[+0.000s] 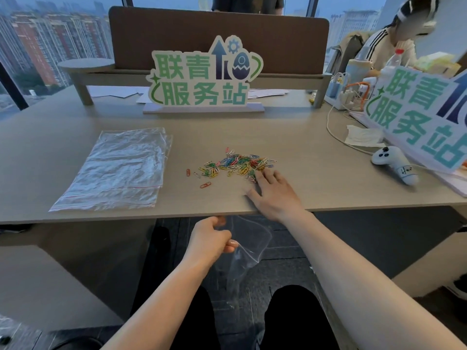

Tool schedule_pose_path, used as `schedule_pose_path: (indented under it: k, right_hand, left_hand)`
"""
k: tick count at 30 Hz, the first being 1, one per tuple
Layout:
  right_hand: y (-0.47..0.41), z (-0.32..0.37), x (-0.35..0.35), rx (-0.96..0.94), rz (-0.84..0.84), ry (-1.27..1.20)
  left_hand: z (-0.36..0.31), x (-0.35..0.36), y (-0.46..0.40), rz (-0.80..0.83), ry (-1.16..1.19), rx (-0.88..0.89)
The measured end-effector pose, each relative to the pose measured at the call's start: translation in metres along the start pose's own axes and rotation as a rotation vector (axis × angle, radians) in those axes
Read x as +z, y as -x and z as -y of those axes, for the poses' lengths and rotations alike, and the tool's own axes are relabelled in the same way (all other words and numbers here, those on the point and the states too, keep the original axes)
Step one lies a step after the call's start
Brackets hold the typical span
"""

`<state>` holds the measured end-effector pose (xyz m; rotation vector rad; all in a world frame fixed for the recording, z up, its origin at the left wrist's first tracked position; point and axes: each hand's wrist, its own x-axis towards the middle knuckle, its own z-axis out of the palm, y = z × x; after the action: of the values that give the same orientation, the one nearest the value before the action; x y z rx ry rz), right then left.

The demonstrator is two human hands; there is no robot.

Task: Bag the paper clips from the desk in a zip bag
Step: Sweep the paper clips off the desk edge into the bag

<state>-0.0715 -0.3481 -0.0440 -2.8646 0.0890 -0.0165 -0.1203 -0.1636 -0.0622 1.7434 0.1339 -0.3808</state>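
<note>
Paper clips (233, 164), a whole colorful mess of them, sit in a loose scatter on the desk (303, 137), and the right hand (271, 195) lies flat on the desktop with its fingertips (260, 176) right at the near-right edge of the pile. Fingers are straight and a bit spread, thumb out to the side on the wood, not curled around anything. Can't really tell if a fingertip is actually on a clip or just beside one. A few stray clips, including a red one (205, 184), lie off to the left of those fingertips, apart from the main bunch.

Left hand (212, 238) is down below the desk edge, over the lap, pinching the top of a clear zip bag (246, 251). Fingers are curled in with the thumb pressed against them on the plastic, and the bag hangs down and to the right of that grip, kind of crumpled. Looks like nothing is in it, though see-through plastic against dark flooring is hard to read.

Farther left of both hands there's a flat stack of spare zip bags (118, 170) on the desk, red seal lines facing the near edge. Beyond the fingers stands a green and white sign (202, 79). Way off to the right of the right hand there's a white controller (393, 162) next to a second sign (419, 117), and another person (394, 44) sits in the far corner.
</note>
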Motion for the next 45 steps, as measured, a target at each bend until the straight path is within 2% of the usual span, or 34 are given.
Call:
schedule_pose_path:
  k: [3, 6, 12, 17, 28, 37, 45]
  right_hand:
    - [0.008, 0.012, 0.0, -0.057, 0.008, -0.148]
    - [0.008, 0.008, -0.01, -0.029, -0.084, -0.299]
    - [0.009, -0.004, -0.001, -0.017, -0.008, -0.043]
    - [0.012, 0.009, 0.007, -0.067, -0.004, 0.035]
    - [0.031, 0.041, 0.022, -0.201, -0.043, 0.03]
    - [0.055, 0.061, 0.03, -0.239, -0.078, 0.006]
    - [0.08, 0.07, 0.028, -0.275, -0.087, -0.069]
  left_hand:
    - [-0.001, -0.001, 0.001, -0.004, 0.004, 0.006]
    - [-0.001, -0.004, 0.003, -0.003, 0.015, 0.008]
    - [-0.002, -0.006, 0.006, -0.011, 0.014, 0.02]
    - [-0.003, -0.006, 0.007, -0.023, 0.011, 0.023]
    - [-0.005, -0.014, 0.013, -0.044, 0.012, 0.034]
    - [-0.005, -0.019, 0.016, -0.053, 0.016, 0.087]
    - [0.003, -0.024, 0.01, -0.06, 0.007, 0.063]
